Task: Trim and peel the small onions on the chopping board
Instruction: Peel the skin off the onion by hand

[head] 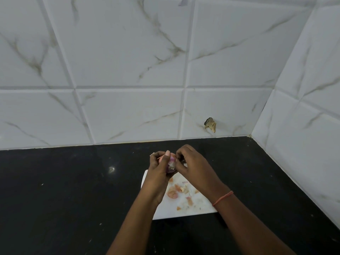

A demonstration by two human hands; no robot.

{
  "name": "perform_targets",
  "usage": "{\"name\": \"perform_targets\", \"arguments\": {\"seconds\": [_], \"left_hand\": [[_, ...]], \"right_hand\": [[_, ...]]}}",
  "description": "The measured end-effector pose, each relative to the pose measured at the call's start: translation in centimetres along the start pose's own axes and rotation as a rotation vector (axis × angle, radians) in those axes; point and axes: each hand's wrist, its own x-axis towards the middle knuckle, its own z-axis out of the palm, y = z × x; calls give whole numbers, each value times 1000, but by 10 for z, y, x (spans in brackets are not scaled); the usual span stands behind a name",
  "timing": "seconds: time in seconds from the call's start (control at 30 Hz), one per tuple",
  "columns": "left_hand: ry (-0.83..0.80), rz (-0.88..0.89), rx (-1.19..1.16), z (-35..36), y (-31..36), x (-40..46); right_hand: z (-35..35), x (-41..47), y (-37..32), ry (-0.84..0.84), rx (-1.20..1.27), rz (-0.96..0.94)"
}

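A grey-veined tiled wall (128,70) rose behind a black counter (64,190), on which a white chopping board (198,205) lay strewn with pinkish onion peelings (173,193). Above the board's far end, the left hand (159,167) curled its fingers and thumb round a small purple onion (172,163), holding it clear of the board. The right hand (193,163), a red thread (223,198) on its wrist, pinched a loose flap of skin at the onion's top between thumb and fingertips.
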Motion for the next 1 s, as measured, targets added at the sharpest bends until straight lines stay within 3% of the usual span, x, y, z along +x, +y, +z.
{"name": "perform_targets", "arguments": {"seconds": [0.23, 0.57, 0.7, 0.77, 1.0], "left_hand": [[-27, -36, -46, -1, -1, 1], [-2, -107, -132, 3, -1, 2], [14, -99, -134, 3, 0, 3], [13, -95, -166, 3, 0, 3], [38, -89, -219, 4, -3, 3]], "right_hand": [[-5, -3, 1, 25, 75, 14], [-7, -6, 10, 237, 363, 254], [-11, -9, 4, 137, 557, 166], [-11, -10, 0, 85, 531, 132], [-7, -5, 5, 136, 422, 116]]}}
